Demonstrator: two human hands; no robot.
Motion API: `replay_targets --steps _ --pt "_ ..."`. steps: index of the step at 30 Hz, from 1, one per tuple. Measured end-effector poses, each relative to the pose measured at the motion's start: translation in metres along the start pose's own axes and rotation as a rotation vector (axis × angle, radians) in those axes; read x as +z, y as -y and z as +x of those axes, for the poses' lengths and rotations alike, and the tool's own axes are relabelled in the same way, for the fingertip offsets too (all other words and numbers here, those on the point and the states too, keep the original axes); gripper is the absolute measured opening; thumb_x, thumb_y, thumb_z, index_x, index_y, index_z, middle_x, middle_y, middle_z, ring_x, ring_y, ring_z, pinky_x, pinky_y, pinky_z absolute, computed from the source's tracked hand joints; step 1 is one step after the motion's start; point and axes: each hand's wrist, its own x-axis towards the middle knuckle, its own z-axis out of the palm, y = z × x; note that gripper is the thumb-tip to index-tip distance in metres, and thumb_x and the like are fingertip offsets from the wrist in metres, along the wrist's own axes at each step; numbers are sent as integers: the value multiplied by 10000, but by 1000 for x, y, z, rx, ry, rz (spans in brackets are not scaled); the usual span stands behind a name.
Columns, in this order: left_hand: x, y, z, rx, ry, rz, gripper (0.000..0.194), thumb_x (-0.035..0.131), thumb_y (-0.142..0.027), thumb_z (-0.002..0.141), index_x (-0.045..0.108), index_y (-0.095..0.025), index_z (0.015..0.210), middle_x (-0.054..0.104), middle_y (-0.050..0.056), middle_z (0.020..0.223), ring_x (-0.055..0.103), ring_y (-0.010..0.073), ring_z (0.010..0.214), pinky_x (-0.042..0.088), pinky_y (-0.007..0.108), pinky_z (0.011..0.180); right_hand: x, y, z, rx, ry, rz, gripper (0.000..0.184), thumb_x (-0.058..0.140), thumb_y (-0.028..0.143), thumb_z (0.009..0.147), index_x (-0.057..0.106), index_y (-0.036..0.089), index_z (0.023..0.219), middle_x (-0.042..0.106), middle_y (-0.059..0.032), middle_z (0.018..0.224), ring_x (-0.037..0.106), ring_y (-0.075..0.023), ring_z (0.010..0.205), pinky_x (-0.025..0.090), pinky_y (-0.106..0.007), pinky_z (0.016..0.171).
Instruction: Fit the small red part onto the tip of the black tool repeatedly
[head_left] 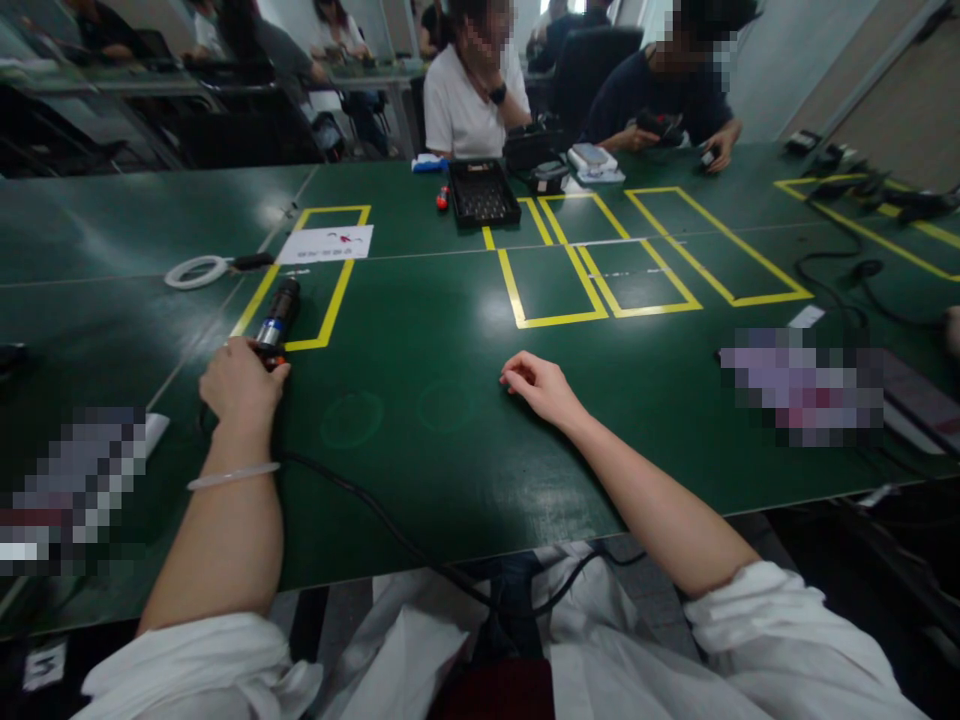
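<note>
My left hand [241,382] is closed round the near end of a cylindrical power tool [279,315], black at its far end, with a silver body, a blue band and a bit of orange by my thumb. The tool lies tilted within a yellow-taped rectangle; its gripped end is hidden by my fingers. From beside my left wrist a black cable [367,500] runs over the table edge into my lap. My right hand [541,385] rests on the green table [480,460], fingers loosely curled, nothing visible in them.
Yellow tape outlines [562,322] mark the table. A white paper [326,244] and a coiled white cable [196,271] lie front left. A black tray [484,195] of small parts and a red-black item [442,198] sit farther back. Co-workers sit across; blurred panels flank me.
</note>
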Motion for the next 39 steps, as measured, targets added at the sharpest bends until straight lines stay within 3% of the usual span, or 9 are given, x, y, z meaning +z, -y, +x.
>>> replay_targets --steps 4,12,19,21,23,26,31,35,39 --pt "-6 -5 -2 -81 71 -13 460 539 -465 882 571 -136 1201 620 183 1180 600 317 986 465 410 794 0 -2 1 -10 5 -7 107 551 272 889 615 186 875 715 -28 824 653 -140 690 512 -271 698" --pt "-3 -11 -4 -181 12 -48 450 431 -368 957 514 -40 1253 631 240 1094 613 351 963 446 424 769 1 -2 1 -16 7 -33 109 554 257 890 630 185 861 715 -28 815 645 -141 681 505 -270 692" --pt "5 -17 -6 68 -264 -200 319 454 -288 952 564 -106 1191 610 149 1175 569 255 1018 445 375 868 0 -3 1 -27 19 -34 117 552 258 896 637 181 872 718 -27 820 641 -136 683 496 -263 691" --pt "4 -31 -12 174 -251 -370 318 433 -284 971 580 -117 1197 650 114 1104 597 214 969 451 354 893 1 -1 1 -27 24 -39 119 554 259 895 638 179 868 717 -27 817 637 -136 683 490 -263 690" --pt "2 -53 -23 288 -139 -607 335 437 -310 975 597 -120 1200 676 93 1048 628 179 909 473 318 867 1 1 1 -26 33 -43 123 551 259 896 637 178 863 715 -26 814 632 -135 680 482 -263 686" --pt "-3 -100 -55 429 158 -934 384 505 -372 932 626 -127 1202 689 98 1045 656 177 874 497 280 744 1 4 1 -26 54 -39 123 549 256 894 636 176 861 713 -26 814 628 -134 683 472 -265 687" --pt "-15 -165 -113 552 611 -1175 428 656 -382 812 612 -132 1157 695 97 985 645 189 858 479 276 683 3 2 0 -32 109 84 148 560 237 871 611 174 995 706 -27 830 629 -134 701 482 -276 705" --pt "-23 -181 -134 507 782 -1240 383 694 -395 779 627 -126 1045 689 104 995 639 197 894 475 279 688 5 2 -1 -58 180 210 361 597 232 837 531 190 1189 685 -11 860 613 -127 705 466 -252 651" --pt "-24 -180 -140 473 855 -1249 355 687 -399 785 663 -129 1015 693 99 1005 626 184 886 468 280 712 6 5 -2 -82 202 197 311 655 313 838 562 192 1108 661 -11 858 591 -123 710 441 -242 619"
